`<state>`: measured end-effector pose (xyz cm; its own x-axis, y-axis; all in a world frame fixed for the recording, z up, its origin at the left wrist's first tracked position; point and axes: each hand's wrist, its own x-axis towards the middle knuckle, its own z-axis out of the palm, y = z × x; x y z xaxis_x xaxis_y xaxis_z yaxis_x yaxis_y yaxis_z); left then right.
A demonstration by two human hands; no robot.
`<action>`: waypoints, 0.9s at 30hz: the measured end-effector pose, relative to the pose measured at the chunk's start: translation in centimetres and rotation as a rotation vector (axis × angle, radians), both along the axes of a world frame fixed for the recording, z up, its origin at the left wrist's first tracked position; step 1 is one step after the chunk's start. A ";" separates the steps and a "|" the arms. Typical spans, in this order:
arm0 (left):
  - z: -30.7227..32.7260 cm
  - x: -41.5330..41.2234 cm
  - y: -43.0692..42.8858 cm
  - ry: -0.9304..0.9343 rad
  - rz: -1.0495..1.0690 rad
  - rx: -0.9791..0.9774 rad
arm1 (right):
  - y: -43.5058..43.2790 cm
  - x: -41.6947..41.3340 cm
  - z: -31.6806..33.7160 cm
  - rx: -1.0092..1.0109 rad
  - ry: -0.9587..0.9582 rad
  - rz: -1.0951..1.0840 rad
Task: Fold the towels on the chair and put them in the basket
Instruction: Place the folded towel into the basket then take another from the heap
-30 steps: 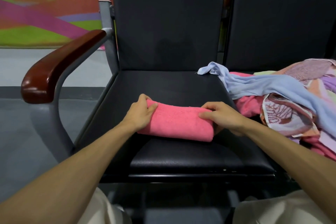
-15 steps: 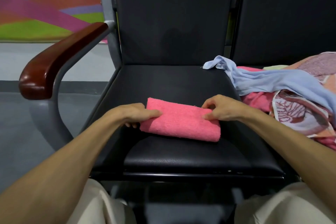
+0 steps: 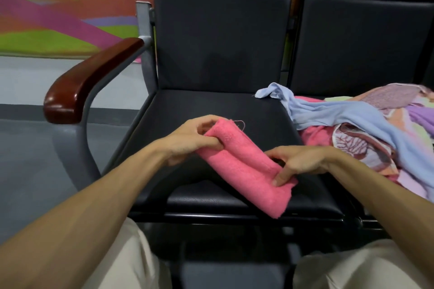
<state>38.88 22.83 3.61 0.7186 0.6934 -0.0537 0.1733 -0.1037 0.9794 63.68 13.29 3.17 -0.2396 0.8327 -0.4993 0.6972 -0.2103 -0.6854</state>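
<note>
Both hands are on the pink towel (image 3: 244, 166), folded into a thick, narrow bundle and held on a slant over the front half of the black chair (image 3: 211, 105) seat. The left hand (image 3: 192, 141) has the upper end, up and to the left, with its fingers curled right round the bundle. The right hand (image 3: 298, 159) has the lower end, with its thumb (image 3: 280, 177) pressed on the top face and the fingers tucked behind, so it's clamped on the towel too. The lower tip of the towel pokes out past the seat's front edge, and a loose thread (image 3: 242, 122) sticks up from the far end. Whether the middle of the bundle touches the cushion, I can't tell. Off to the right, a heap of unfolded towels (image 3: 375, 138) sprawls on the neighbouring seat (image 3: 364, 42), and a light blue towel (image 3: 328, 112) is draped across the top with one corner flopped onto this chair's cushion. A patterned piece with a reddish leaf print (image 3: 352, 150) sits on the near side of the heap, close beside the right wrist. On the left there's a glossy wooden armrest (image 3: 94, 77) on a grey metal frame, with a bright mural (image 3: 58, 7) on the wall behind it. Beige trousers (image 3: 117, 260) show at the bottom of the view.
</note>
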 end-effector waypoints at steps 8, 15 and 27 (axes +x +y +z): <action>4.4 -6.9 -0.8 -0.060 0.532 0.263 | 1.9 -7.8 4.5 0.397 -0.068 0.015; 4.5 -23.2 -2.4 0.030 0.984 0.310 | 2.1 -23.6 8.3 0.610 -0.125 0.223; -11.8 -43.0 -16.1 0.612 1.198 0.014 | -2.6 -45.4 -10.8 0.048 -0.037 0.560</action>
